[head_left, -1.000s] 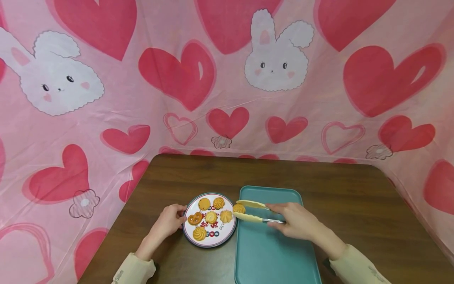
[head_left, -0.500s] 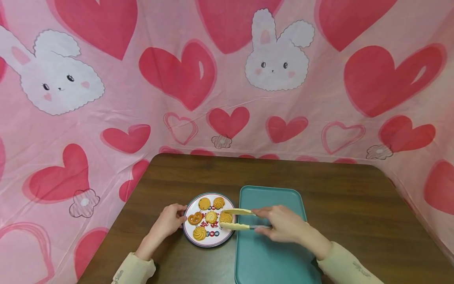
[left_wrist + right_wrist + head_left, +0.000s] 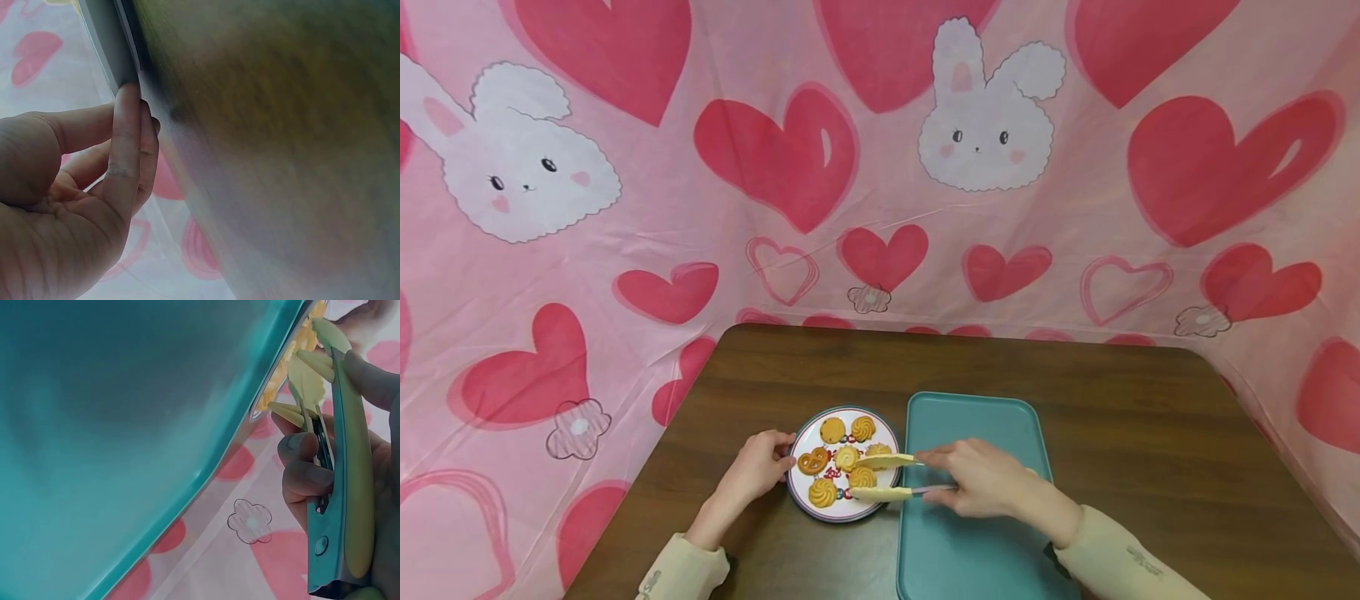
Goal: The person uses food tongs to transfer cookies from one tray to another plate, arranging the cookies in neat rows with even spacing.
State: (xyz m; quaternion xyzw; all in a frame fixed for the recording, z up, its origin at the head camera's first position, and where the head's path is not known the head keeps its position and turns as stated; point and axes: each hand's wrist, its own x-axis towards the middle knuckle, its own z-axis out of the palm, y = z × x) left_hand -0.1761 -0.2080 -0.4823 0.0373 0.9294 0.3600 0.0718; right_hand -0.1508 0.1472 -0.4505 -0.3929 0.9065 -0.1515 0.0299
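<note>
On the table's left part, my left hand (image 3: 758,462) pinches the near-left rim of a round white plate (image 3: 803,485) with red print. The left wrist view shows thumb and fingers (image 3: 125,144) at that rim. My right hand (image 3: 981,479) grips tongs (image 3: 887,493) with yellow tips; their handle (image 3: 357,487) fills the right side of the right wrist view. Between the tips, over the plate's right part, is a swirled cookie (image 3: 862,477). Around it lie a pretzel (image 3: 812,461), a central cookie (image 3: 846,457), a flower-shaped cookie (image 3: 880,451) partly hidden by the tongs, and several other cookies.
A long teal tray (image 3: 970,550) lies right of the plate, its left edge close to the plate's rim, beneath my right hand. Both stand on a dark wooden table (image 3: 1127,433). Pink cloth (image 3: 880,192) with hearts and rabbits hangs behind and at the sides.
My right hand has moved left with the tongs, carrying the swirled cookie from the tray's edge over the plate, then nearer to the front. My left hand has stayed at the rim.
</note>
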